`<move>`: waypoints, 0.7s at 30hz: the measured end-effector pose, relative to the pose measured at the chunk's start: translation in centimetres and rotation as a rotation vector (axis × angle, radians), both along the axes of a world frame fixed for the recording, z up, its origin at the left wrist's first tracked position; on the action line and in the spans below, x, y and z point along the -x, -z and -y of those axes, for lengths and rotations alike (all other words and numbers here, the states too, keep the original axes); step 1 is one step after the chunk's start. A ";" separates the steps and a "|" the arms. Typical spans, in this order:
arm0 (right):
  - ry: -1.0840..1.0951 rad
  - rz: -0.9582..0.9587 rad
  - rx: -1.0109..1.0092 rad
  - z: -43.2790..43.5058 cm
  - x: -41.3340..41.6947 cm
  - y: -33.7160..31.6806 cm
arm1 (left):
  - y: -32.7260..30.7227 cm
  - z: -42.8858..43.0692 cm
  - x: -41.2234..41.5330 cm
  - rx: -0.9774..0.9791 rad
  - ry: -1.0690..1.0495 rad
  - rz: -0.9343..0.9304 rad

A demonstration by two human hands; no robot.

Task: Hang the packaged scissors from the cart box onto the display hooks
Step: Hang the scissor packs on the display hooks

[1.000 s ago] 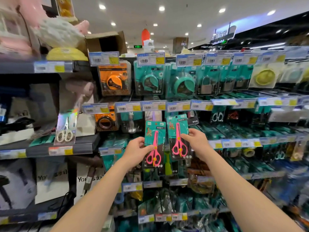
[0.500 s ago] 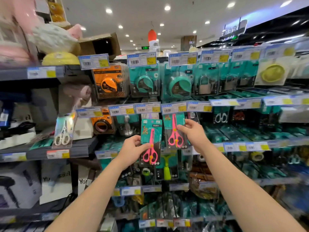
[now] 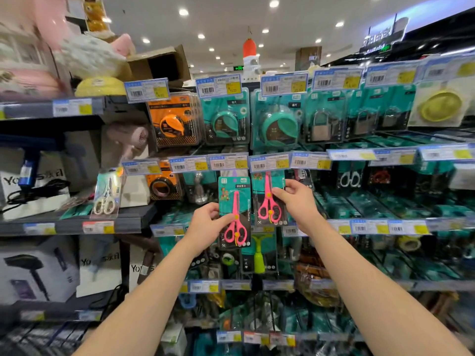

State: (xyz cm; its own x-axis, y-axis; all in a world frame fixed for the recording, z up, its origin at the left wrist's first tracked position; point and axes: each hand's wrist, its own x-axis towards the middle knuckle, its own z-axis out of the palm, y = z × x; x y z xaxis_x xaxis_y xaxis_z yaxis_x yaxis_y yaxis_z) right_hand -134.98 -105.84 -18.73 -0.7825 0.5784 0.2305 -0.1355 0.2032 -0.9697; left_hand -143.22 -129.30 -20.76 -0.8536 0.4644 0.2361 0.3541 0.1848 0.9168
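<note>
Pink scissors in a teal pack are pinched at the pack's lower left edge by the left hand, thumb on the front over the scissors' pivot, fingers behind. This pack hangs in the air in front of the display, its top just under a price tag. Beside it, the right hand pinches a second pack of pink scissors by its right edge, held higher, the pack's top tucked behind the next tag; whether it sits on a hook cannot be told. Around them hang teal tape measures, padlocks and an orange tape.
</note>
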 end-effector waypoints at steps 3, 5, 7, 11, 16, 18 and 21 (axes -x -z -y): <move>0.032 0.014 -0.033 0.1 -0.1 -0.3 | 0.0 -0.3 -0.1 -0.010 -0.003 0.016; 0.023 0.005 -0.032 0.1 0.0 -0.2 | 0.0 -0.5 -0.3 -0.017 0.000 0.025; 0.003 0.008 -0.005 0.1 0.1 0.0 | -0.1 -0.6 -0.4 -0.035 0.006 0.038; -0.008 0.006 -0.041 0.5 -0.3 0.3 | 0.0 -0.6 -0.3 -0.062 0.007 0.034; 0.023 -0.018 -0.060 0.1 -0.2 0.4 | 0.4 -0.2 0.0 -0.058 0.007 0.045; 0.055 -0.021 -0.095 0.1 0.1 0.7 | 0.4 -0.1 -0.1 -0.051 0.004 0.038; 0.048 -0.034 -0.115 0.8 0.2 0.5 | 0.4 -0.3 -0.1 -0.041 0.001 0.031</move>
